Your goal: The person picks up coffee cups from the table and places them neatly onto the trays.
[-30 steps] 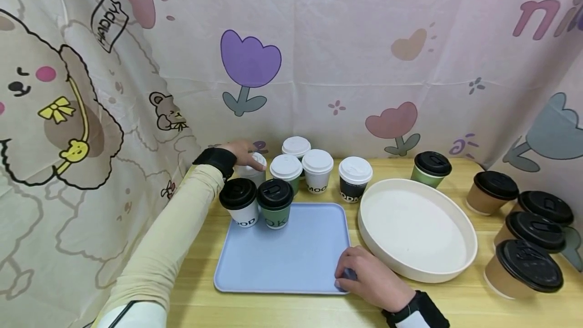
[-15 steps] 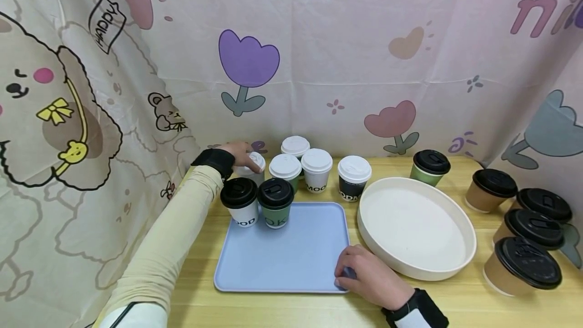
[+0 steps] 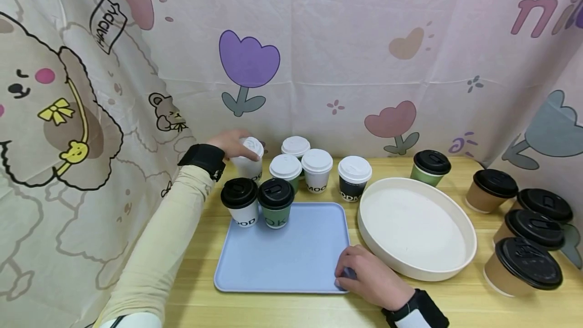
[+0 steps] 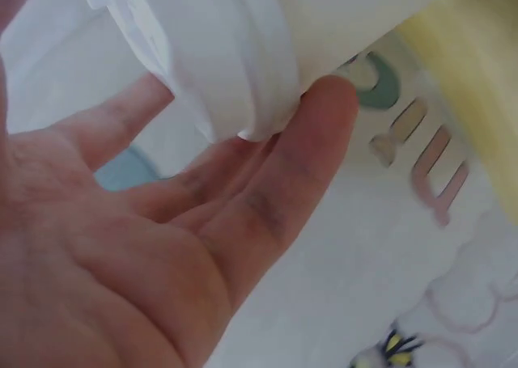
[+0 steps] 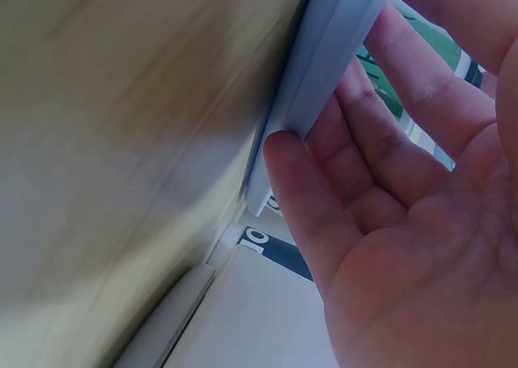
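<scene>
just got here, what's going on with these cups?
A person's left hand grips a white-lidded white cup beyond the blue tray, while the right hand holds the tray's near right corner. Two black-lidded cups, one white and one green, stand at the tray's far left corner. Four more white-lidded cups stand behind the tray, and a round white tray sits to its right.

The left hand [image 3: 231, 144] holds a paper cup [image 3: 248, 168] with a smooth plastic lid [image 3: 253, 147], the right hand [image 3: 369, 275] a matt plastic tray [image 3: 296, 257].
</scene>
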`<state>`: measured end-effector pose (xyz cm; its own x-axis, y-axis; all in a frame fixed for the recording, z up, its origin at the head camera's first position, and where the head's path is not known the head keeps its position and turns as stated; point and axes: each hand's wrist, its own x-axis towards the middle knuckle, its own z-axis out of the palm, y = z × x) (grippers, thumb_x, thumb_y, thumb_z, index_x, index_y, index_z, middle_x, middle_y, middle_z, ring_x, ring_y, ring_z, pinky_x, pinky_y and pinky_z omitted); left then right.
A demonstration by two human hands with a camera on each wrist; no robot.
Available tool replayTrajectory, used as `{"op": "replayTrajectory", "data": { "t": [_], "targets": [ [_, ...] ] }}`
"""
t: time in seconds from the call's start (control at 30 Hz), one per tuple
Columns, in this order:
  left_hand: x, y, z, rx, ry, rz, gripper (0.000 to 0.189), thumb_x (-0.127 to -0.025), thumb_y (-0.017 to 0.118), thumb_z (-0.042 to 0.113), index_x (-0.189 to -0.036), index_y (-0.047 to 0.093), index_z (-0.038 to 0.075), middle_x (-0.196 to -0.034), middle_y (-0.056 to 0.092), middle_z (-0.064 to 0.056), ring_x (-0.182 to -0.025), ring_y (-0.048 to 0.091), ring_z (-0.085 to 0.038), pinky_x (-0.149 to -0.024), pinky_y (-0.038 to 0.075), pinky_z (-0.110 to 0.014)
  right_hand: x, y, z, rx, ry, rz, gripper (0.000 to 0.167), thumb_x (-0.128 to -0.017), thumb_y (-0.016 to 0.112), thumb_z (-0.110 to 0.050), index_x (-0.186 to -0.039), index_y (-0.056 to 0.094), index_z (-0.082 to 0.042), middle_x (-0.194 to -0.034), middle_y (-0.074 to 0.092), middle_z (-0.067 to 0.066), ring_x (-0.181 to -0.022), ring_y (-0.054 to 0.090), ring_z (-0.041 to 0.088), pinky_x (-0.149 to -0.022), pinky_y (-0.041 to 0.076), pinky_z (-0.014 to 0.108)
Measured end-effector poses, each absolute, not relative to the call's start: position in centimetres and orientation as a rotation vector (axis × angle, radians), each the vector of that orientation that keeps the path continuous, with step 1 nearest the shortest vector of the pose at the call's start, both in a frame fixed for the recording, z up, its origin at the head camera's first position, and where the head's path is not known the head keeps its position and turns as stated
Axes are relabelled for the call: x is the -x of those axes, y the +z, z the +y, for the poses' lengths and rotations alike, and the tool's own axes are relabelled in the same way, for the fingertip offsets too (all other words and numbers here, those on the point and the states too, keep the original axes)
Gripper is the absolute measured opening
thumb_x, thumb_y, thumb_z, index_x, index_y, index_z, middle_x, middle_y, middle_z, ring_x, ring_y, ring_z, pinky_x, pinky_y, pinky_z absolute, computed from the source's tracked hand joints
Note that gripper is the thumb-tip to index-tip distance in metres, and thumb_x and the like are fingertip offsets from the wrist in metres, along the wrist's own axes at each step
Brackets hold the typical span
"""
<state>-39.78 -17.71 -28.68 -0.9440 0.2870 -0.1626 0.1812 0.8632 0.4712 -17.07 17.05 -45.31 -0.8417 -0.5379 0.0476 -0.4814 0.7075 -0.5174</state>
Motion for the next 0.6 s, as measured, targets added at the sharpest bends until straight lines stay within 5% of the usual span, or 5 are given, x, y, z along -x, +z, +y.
{"op": "replayTrajectory", "data": {
  "t": [0.2, 0.43, 0.6],
  "targets": [
    [38.0, -26.5, -17.3, -0.436, 0.592, 2.963, 0.078, -0.087, 0.074, 0.034, -0.15, 0.044, 0.0, -0.135, 0.056, -0.027, -0.114, 0.057, -0.041, -0.09, 0.054, -0.05, 17.1, -45.3, 17.2, 0.844, -0.804, 2.807, 0.012, -0.091, 0.08, -0.026, -0.084, 0.072, -0.03, -0.09, 0.056, -0.019, -0.091, 0.052, 0.005, -0.08, 0.05, 0.031],
    [36.4, -25.0, -16.7, -0.481, 0.728, 3.104, 0.079, -0.085, 0.071, 0.04, -0.149, 0.044, 0.003, -0.123, 0.059, -0.025, -0.1, 0.06, -0.038, -0.063, 0.057, -0.041, 17.1, -45.4, 17.1, 0.844, -0.807, 2.803, 0.012, -0.091, 0.08, -0.026, -0.084, 0.072, -0.031, -0.091, 0.056, -0.019, -0.092, 0.053, 0.005, -0.08, 0.05, 0.031],
    [34.8, -23.8, -15.3, -0.549, 0.776, 3.191, 0.082, -0.084, 0.07, 0.048, -0.151, 0.043, 0.01, -0.125, 0.053, -0.023, -0.106, 0.052, -0.035, -0.079, 0.05, -0.047, 17.1, -45.4, 17.1, 0.831, -0.817, 2.8, 0.013, -0.091, 0.08, -0.026, -0.084, 0.071, -0.031, -0.09, 0.056, -0.019, -0.091, 0.052, 0.005, -0.08, 0.049, 0.031]
  ]
}}
